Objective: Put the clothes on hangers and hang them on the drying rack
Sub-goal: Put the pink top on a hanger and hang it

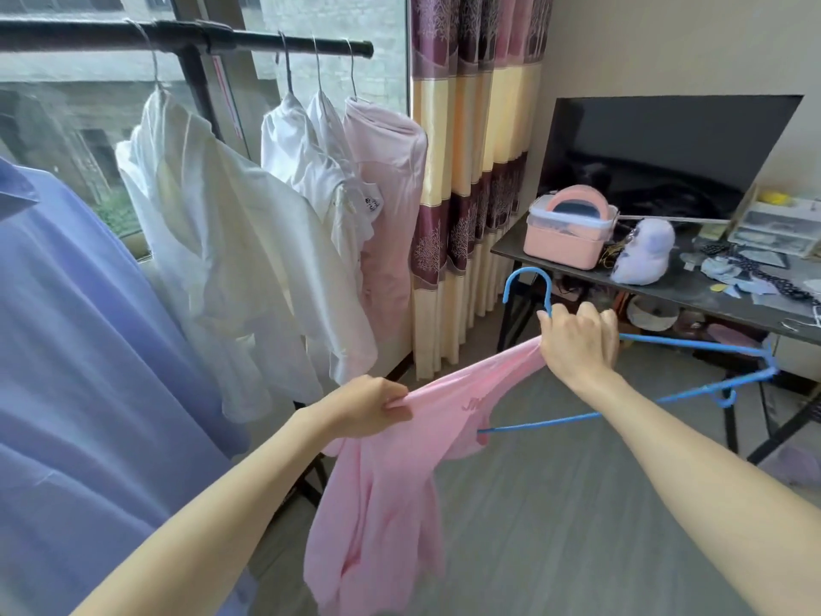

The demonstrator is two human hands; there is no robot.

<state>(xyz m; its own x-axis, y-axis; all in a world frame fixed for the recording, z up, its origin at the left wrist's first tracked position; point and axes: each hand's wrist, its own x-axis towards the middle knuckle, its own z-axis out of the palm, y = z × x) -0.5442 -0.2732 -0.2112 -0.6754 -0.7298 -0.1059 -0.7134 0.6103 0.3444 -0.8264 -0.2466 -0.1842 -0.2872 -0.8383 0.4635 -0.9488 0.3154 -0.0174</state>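
**Threading a pink garment onto a blue hanger**

Holding the pink garment (pixel 391 460) in mid-air at the near centre, both hands work it onto the blue hanger (pixel 693 344). The left hand (pixel 368 406) has a closed grip, fingers pinching a bunched edge of the cloth, the rest of which hangs down towards the floor. The right hand (pixel 577 340) has its fingers curled shut around the hanger just below the hook, with the garment's upper edge gathered under the same grip. The hanger's left end is hidden inside the pink cloth; its right end sticks out bare to the right.

To the left and farther off stands the drying rack (pixel 191 37), a dark bar across the window. On it hang a blue shirt (pixel 66 326) at the near left, then a white shirt (pixel 213 242), two more white garments (pixel 311 171) close together, and a pale pink one (pixel 391 193) at the right end, each on a wire hanger.

Right of the rack hangs a striped curtain (pixel 471 171). At the far right a dark tabletop (pixel 511 246) carries a pink box (pixel 568 233) and, just beside it, a pale plush toy (pixel 644 251).
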